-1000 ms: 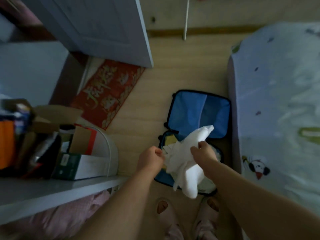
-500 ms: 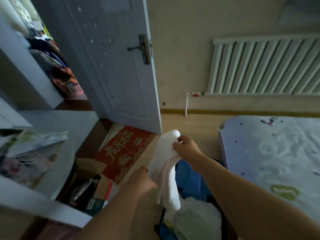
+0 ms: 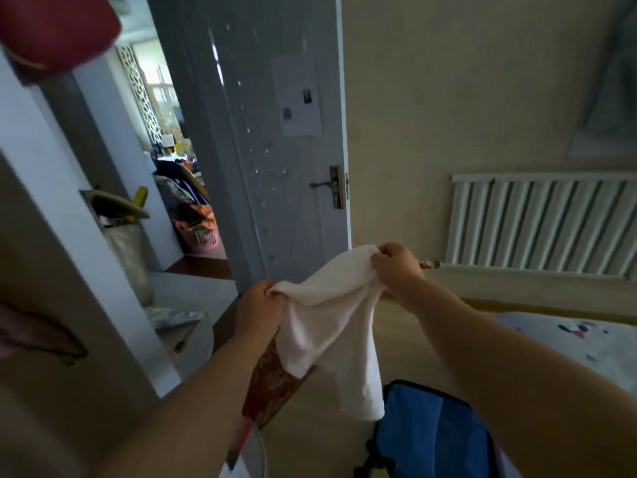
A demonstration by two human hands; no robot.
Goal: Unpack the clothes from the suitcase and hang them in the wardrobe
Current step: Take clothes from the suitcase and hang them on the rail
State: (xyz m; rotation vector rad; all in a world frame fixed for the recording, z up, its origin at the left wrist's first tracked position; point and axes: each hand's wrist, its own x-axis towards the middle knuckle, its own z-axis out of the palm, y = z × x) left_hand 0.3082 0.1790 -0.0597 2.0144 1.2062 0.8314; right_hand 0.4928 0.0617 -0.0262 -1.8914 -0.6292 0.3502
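— Two hands up before the door (image 3: 275, 132). What do they hold?
— One white garment (image 3: 331, 322), held between them. The left hand (image 3: 258, 305) curls its fingers round one bunched end, low, in front of the door's bottom edge. The right hand (image 3: 396, 267) pinches the other end, higher, just right of the door's free edge.
— Is the cloth taut?
— No. It sags between the two grips, and the rest hangs below them in loose folds. What kind of garment it is I cannot tell.
— And the suitcase (image 3: 431, 432)?
— On the floor (image 3: 327, 443), below and right of the door, open, blue lining showing. Only part shows; the right forearm (image 3: 482, 339) crosses in front of it. The garment's lowest fold hangs beside its left corner.
— What else is near the door?
— A red patterned rug (image 3: 275, 384) lies at its foot, partly behind the garment and the left arm (image 3: 189, 408). A sheet of paper (image 3: 300, 98) is stuck on it above the handle (image 3: 324, 184). Right of the door a white radiator (image 3: 537, 225) hangs on the wall (image 3: 448, 98), and below that shows a bed (image 3: 586, 346) with a printed sheet. Left of the door, through the opening, a pink basket (image 3: 203, 236) stands in another room.
— The wardrobe?
— A pale panel (image 3: 69, 270) stands near, left of the door; whether that is the wardrobe I cannot tell.
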